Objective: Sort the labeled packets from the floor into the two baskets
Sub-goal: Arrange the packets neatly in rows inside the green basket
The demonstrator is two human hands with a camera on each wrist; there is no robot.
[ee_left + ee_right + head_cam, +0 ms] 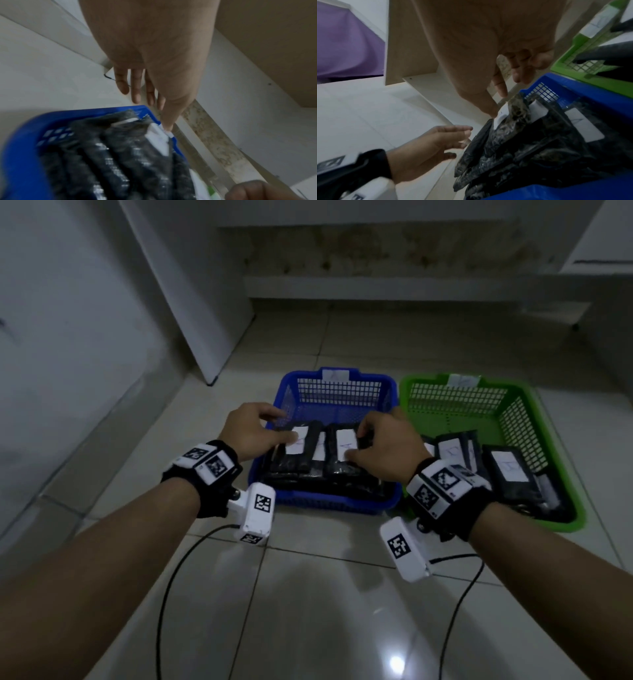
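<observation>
The blue basket [284, 386] holds several black packets with white labels. My left hand [257, 426] hovers at its left side with straight fingers [136, 89], and its thumb tip touches the label of the left packet [296, 441]. My right hand [383, 446] lies over the packet labelled A [346, 448]. Its thumb [489, 108] rests on the label edge, with the loosely bent fingers above the packet's far end. The green basket [411, 386] on the right holds several more labelled black packets [510, 470]. Neither hand lifts a packet.
The two baskets stand side by side on glossy tiles [325, 611], each with a paper tag on its far rim. Two black cables [168, 594] trail from my wrists over the floor. A white panel [205, 320] stands at the left and a low ledge [376, 289] behind.
</observation>
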